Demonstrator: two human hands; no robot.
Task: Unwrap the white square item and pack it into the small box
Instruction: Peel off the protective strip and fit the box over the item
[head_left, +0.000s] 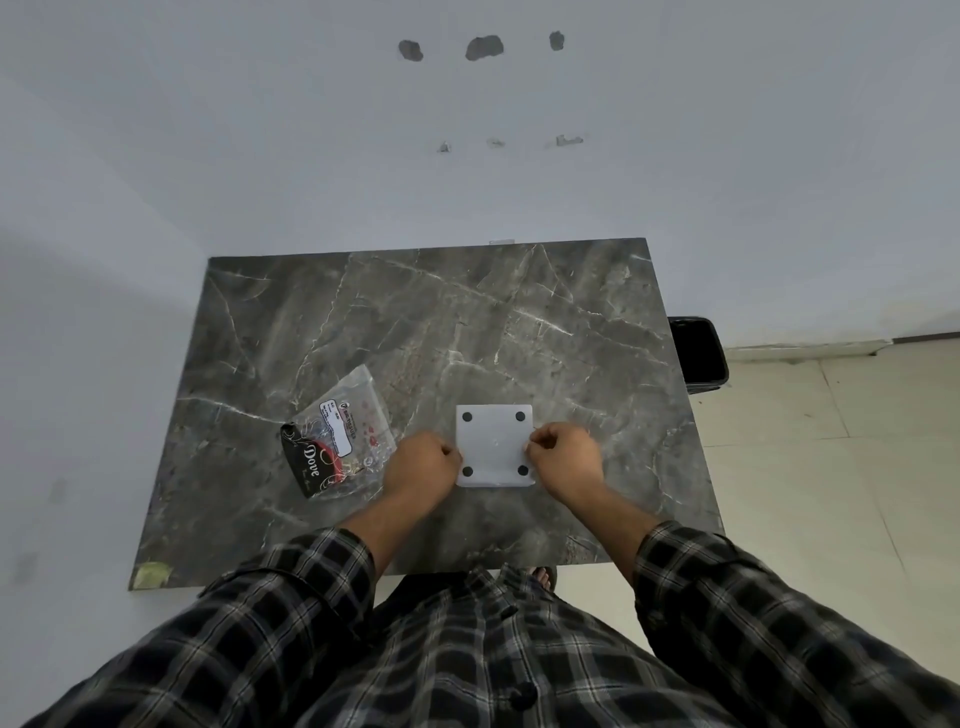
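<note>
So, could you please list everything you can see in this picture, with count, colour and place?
White square item: one, white with four black dots near its corners, flat on the table between the hands.
Clear plastic bag: one, transparent with a white label, left of the square item.
Small box: one, black with "Dove" lettering, partly under the bag.
Table: one, dark grey marble pattern, against the wall.
Bin: one, black, on the floor to the right of the table.
Wall: pale, with several dark patches of damage.
Left hand: closed at the item's left edge.
Right hand: pinching at the item's right edge.
Sleeves: two, dark plaid.
</note>
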